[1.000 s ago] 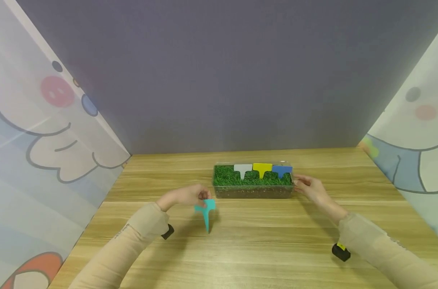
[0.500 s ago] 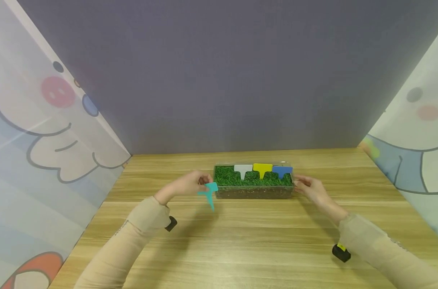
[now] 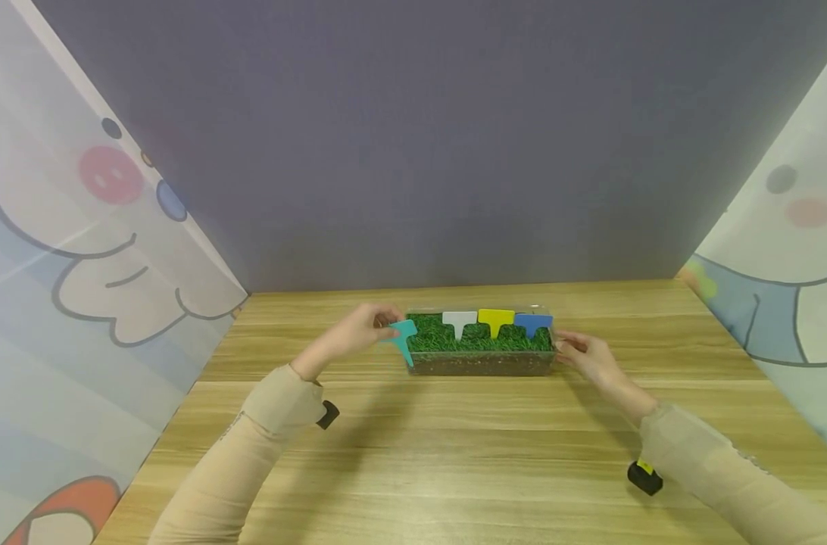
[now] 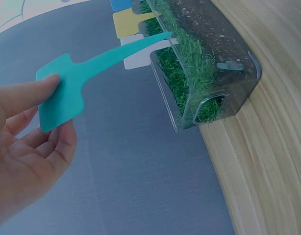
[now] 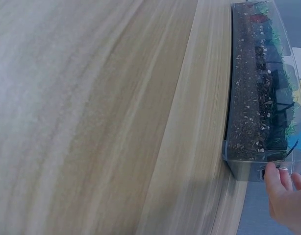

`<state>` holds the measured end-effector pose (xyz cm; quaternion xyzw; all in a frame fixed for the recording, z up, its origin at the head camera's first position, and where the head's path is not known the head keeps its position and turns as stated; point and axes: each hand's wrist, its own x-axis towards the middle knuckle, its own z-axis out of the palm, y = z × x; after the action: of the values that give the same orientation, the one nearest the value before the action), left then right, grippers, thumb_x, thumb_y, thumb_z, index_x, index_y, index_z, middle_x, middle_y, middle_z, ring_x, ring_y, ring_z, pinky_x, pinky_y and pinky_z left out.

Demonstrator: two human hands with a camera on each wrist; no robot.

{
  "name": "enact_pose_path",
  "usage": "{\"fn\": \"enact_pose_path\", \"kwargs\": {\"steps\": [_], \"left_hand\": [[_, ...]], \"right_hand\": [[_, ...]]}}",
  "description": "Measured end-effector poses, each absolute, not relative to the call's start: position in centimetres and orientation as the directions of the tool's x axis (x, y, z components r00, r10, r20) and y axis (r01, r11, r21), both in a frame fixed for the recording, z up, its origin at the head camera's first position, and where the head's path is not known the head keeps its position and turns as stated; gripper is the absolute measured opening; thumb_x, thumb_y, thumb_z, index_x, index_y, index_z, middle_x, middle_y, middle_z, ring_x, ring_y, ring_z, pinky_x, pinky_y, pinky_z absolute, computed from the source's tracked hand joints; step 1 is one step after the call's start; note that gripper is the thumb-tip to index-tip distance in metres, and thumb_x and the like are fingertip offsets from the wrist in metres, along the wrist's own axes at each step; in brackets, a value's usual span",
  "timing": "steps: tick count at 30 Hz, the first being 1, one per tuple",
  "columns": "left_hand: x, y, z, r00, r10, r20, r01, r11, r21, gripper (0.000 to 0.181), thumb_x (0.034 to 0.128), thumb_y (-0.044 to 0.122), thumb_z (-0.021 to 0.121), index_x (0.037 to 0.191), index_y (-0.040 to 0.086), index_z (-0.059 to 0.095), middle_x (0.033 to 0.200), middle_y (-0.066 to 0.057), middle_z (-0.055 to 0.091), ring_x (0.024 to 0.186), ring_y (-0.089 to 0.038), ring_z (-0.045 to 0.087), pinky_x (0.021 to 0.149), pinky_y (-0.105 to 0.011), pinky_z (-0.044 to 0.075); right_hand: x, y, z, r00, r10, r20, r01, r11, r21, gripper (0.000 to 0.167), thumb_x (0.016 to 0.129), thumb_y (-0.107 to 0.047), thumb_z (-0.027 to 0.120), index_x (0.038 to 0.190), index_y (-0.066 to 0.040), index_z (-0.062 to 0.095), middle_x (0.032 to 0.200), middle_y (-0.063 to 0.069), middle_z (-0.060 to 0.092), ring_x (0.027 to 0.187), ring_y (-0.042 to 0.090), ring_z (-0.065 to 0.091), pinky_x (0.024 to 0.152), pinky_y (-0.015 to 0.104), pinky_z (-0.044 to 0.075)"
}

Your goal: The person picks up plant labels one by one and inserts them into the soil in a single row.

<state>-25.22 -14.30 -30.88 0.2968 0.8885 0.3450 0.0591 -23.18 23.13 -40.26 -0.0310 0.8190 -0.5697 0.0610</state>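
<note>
My left hand [image 3: 366,329] pinches a turquoise T-shaped plant label [image 4: 62,93] by its wide head, thumb on one face and fingers behind. Its pointed stem hangs down at the left end of a clear planter box [image 3: 482,363], in front of the near wall in the head view. Dark soil and green grass [image 3: 427,329] fill the box. A white label [image 3: 460,322], a yellow label [image 3: 496,319] and a blue label [image 3: 532,324] stand upright in the grass. My right hand [image 3: 587,359] holds the box's right end, thumb at the cut-out in the end wall.
The box stands on a wood-grain table [image 3: 482,454], towards the back. A grey upright panel [image 3: 447,151] closes off the far side. Printed cartoon sheets [image 3: 100,250] hang on both sides. Each wrist wears a small black camera [image 3: 328,415].
My left hand has carried the turquoise label away from me and slightly right, from the table in front up to the box's left end. The right hand and the box have kept their place.
</note>
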Motion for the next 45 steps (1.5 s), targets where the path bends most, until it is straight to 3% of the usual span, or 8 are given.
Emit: {"fn": "enact_pose_path", "kwargs": {"steps": [10,17,25,45], "left_hand": [[-26.1,-13.4,-30.9,-0.865,0.478,0.153,0.450,0.604,0.658,0.021,0.0828,0.006,0.059,0.103,0.001,0.062,0.096,-0.008,0.062,0.082,-0.017,0.055,0.073,-0.026,0.051],[-26.9,-12.6,-30.8,-0.855,0.488,0.178,0.492,0.651,0.578,0.022,0.0852,0.009,0.058,0.106,0.002,0.061,0.102,-0.008,0.062,0.089,-0.020,0.055,0.079,-0.032,0.050],[-27.9,-11.6,-30.7,-0.844,0.502,0.186,0.516,0.671,0.533,0.019,0.0839,0.006,0.058,0.103,0.003,0.063,0.098,-0.007,0.063,0.086,-0.019,0.054,0.076,-0.029,0.050],[-29.8,-10.5,-32.8,-0.845,0.510,0.162,0.512,0.682,0.522,0.021,0.0848,0.006,0.058,0.105,0.003,0.062,0.104,-0.009,0.061,0.091,-0.021,0.054,0.079,-0.032,0.050]], "right_hand": [[-22.9,22.9,-39.9,-0.990,-0.128,-0.066,0.017,0.348,-0.937,0.043,0.094,-0.005,0.037,0.131,0.014,0.026,0.127,0.035,0.034,0.113,0.043,0.041,0.093,0.035,0.043],[-22.8,22.8,-39.7,-0.990,-0.121,-0.070,0.024,0.347,-0.938,0.044,0.094,-0.006,0.038,0.131,0.014,0.026,0.126,0.036,0.034,0.113,0.043,0.042,0.093,0.034,0.043],[-22.7,22.7,-39.7,-0.990,-0.117,-0.073,0.027,0.354,-0.935,0.043,0.094,-0.006,0.037,0.131,0.014,0.026,0.128,0.036,0.033,0.112,0.043,0.042,0.094,0.037,0.042],[-22.7,22.7,-39.8,-0.992,-0.111,-0.057,0.016,0.342,-0.940,0.043,0.094,-0.005,0.038,0.131,0.014,0.026,0.127,0.036,0.033,0.113,0.043,0.042,0.094,0.035,0.042]]}}
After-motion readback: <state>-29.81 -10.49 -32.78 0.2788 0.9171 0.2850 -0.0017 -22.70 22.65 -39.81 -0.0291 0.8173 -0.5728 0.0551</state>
